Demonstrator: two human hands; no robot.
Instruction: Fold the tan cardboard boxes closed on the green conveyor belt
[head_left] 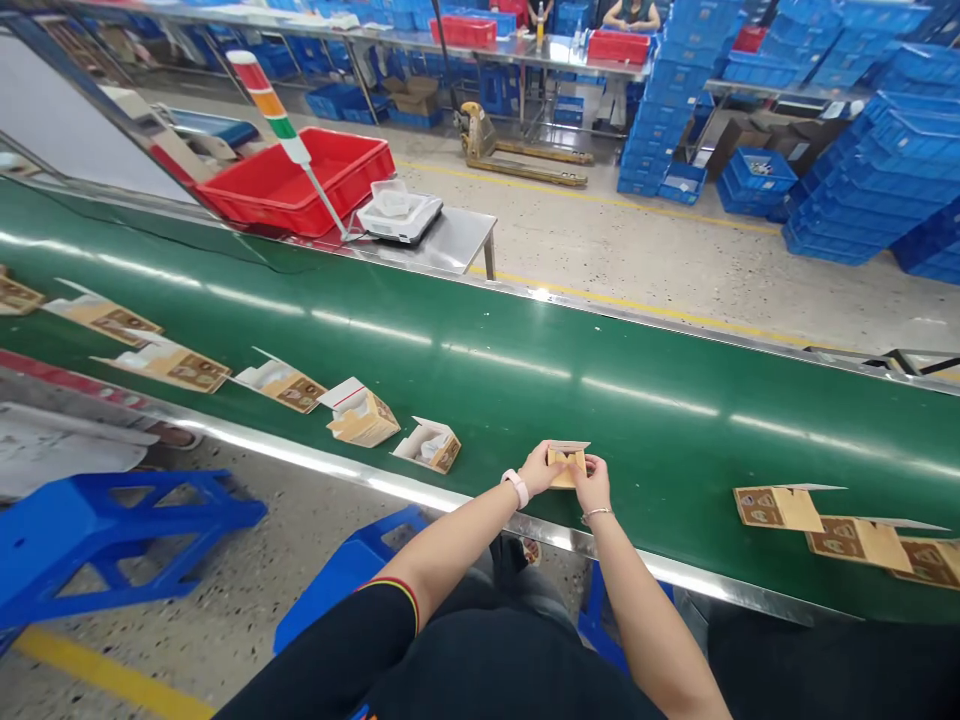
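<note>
Both my hands grip a small cardboard box [567, 470] at the near side of the green conveyor belt [510, 400]. My left hand [535, 470] holds its left side, and my right hand [593, 485] its right side. The box's back flap stands up, while smaller tan flaps show between my thumbs. To the left of my hands lies an open box [431, 447] with something whitish inside. Beside that one, another open box [362, 414] lies tilted on the belt. On the right, a box [778, 507] has its lid flap sticking out.
More open boxes [279, 383] line the belt at left. Across it stand a red tray [300, 180], a signal light [270, 105] and a scale [401, 215]. Blue stools [97, 540] are on my side. A pallet jack [517, 155] and stacked blue crates [877, 180] are beyond.
</note>
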